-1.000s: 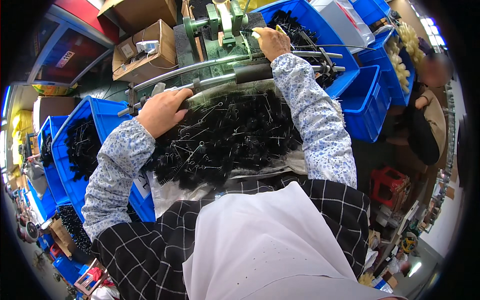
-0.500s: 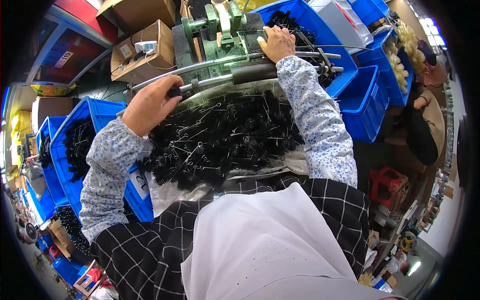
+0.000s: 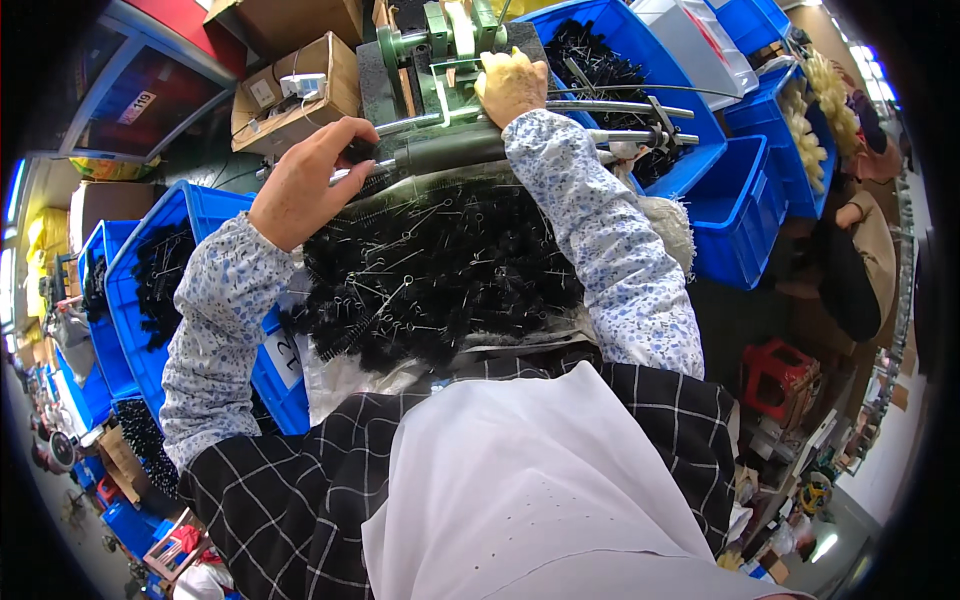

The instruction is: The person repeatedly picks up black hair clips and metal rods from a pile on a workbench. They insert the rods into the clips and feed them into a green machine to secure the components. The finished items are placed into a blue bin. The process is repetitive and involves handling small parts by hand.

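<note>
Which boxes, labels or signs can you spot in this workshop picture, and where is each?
Open brown cardboard box: top left, behind the left hand.
White label: front of the blue crate, lower left.
Small white tag: on the dark shelf front, far upper left.

Two brown cardboard boxes (image 3: pixel 300 85) stand upper left; a white label (image 3: pixel 283 355) sits on a blue bin (image 3: pixel 160 300).

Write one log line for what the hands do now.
left hand: on lever | right hand: at green machine | black brushes: piled below
</note>
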`<state>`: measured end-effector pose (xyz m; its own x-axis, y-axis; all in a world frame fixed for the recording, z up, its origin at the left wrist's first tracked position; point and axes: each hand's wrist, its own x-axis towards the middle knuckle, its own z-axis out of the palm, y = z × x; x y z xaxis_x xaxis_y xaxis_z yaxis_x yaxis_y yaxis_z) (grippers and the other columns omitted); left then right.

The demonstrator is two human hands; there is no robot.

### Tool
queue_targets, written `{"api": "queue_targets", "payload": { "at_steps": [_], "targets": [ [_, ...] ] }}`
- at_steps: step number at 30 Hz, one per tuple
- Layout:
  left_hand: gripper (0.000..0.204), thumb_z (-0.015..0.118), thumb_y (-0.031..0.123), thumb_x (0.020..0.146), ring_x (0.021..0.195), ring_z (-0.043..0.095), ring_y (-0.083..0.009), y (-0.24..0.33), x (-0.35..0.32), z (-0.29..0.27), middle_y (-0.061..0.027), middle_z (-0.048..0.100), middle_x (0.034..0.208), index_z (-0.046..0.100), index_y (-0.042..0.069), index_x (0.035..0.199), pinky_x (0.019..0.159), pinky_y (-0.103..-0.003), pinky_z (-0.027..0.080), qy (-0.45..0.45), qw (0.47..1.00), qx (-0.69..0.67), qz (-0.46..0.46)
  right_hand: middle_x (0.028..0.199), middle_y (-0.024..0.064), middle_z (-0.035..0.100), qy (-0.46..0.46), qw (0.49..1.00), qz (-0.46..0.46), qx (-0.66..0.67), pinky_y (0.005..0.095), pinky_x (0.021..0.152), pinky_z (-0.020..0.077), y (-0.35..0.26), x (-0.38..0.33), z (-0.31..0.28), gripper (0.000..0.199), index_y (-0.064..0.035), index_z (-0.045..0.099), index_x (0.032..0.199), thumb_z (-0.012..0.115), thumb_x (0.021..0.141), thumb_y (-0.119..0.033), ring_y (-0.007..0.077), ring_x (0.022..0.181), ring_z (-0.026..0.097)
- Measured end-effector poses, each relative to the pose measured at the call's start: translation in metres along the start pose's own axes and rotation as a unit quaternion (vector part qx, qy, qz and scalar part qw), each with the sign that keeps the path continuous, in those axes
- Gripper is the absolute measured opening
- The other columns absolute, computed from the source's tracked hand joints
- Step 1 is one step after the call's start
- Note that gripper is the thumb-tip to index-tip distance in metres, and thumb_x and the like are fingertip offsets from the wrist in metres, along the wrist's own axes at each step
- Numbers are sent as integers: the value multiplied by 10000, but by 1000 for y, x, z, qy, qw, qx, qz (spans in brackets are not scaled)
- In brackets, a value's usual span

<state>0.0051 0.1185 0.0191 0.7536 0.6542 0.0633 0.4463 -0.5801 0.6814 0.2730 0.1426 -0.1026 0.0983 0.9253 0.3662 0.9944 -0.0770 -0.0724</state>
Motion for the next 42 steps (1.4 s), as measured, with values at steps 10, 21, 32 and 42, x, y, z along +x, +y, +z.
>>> {"api": "queue_targets", "payload": {
  "at_steps": [10, 21, 32, 42],
  "targets": [
    [256, 573, 43, 790, 808, 586, -164, -8, -10, -11, -90, 580, 919, 506, 16, 1036, 754, -281, 463, 29, 998, -52, -7, 944, 73, 646, -112, 989, 88, 44, 421, 795, 457, 86, 13, -15, 253, -178, 652, 987, 569, 781, -301, 246, 934, 592],
    [228, 585, 62, 841, 936, 567, -116, 2, 29, 33, -61, 584, 1026, 486, 17, 1041, 849, -264, 454, 12, 986, -167, -18, 940, 112, 625, 77, 997, -6, -25, 370, 676, 511, 112, 4, -76, 307, -115, 581, 1085, 492, 882, -328, 269, 780, 632],
    [301, 514, -33, 818, 933, 593, -224, 0, 11, 59, -135, 543, 1067, 445, 26, 1106, 807, -314, 472, 6, 999, -8, 34, 755, 94, 648, -4, 986, -2, 168, 362, 644, 499, 29, -33, -66, 223, -128, 648, 990, 512, 880, -267, 233, 671, 616],
    [558, 407, -34, 790, 1157, 441, -364, -60, 11, 114, -190, 347, 1342, 301, 24, 1335, 964, -393, 380, -231, 935, 268, 7, 836, 32, 621, 14, 998, -33, -43, 375, 784, 431, 53, -2, -16, 236, -188, 649, 1011, 557, 799, -139, 213, 834, 551]
  ]
}}
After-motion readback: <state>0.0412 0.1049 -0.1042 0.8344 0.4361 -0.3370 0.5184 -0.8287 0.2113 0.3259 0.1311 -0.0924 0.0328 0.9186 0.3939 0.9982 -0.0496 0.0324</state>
